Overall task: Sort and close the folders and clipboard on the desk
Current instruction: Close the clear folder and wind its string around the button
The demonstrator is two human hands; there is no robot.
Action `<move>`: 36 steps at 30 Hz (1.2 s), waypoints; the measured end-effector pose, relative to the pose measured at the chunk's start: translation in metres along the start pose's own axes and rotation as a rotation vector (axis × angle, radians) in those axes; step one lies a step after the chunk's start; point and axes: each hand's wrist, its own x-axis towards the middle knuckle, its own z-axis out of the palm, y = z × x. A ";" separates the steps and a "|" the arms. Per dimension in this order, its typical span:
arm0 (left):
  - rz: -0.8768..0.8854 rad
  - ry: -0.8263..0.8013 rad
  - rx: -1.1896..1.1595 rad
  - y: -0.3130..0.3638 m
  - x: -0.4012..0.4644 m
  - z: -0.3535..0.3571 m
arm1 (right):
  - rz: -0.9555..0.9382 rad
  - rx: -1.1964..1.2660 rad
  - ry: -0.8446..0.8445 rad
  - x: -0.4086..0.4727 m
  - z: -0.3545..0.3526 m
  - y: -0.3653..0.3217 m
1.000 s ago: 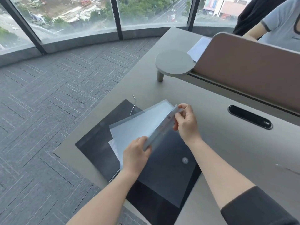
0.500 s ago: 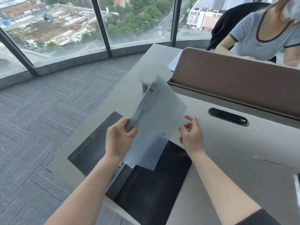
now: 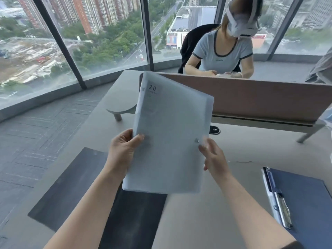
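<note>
A translucent pale-grey folder (image 3: 170, 137), closed and marked "20" near its top left corner, is held upright above the desk. My left hand (image 3: 124, 150) grips its left edge with the thumb on the front cover. My right hand (image 3: 212, 158) touches the right edge just below the snap button (image 3: 197, 140), fingers loosely spread. A dark blue clipboard (image 3: 301, 200) with a metal clip (image 3: 283, 209) lies open on the desk at the right.
A black desk mat (image 3: 75, 187) lies under my arms on the grey desk (image 3: 206, 203). A brown divider panel (image 3: 269, 97) crosses the desk behind the folder, with a cable slot (image 3: 215, 130) before it. Another person sits beyond the divider. A small round stand (image 3: 120, 106) is at back left.
The folder went from lying open on the mat to closed and lifted upright, facing me. My right hand moved onto its right edge. The view tilted up, revealing the blue clipboard.
</note>
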 end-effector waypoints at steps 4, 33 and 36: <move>-0.089 -0.055 -0.026 -0.017 0.000 0.034 | 0.039 0.006 0.021 -0.010 -0.045 0.010; -0.582 -0.038 0.322 -0.227 -0.036 0.110 | 0.613 -0.768 -0.141 -0.052 -0.163 0.170; -0.488 -0.029 0.490 -0.232 -0.036 0.112 | 0.637 -0.793 -0.127 -0.049 -0.161 0.172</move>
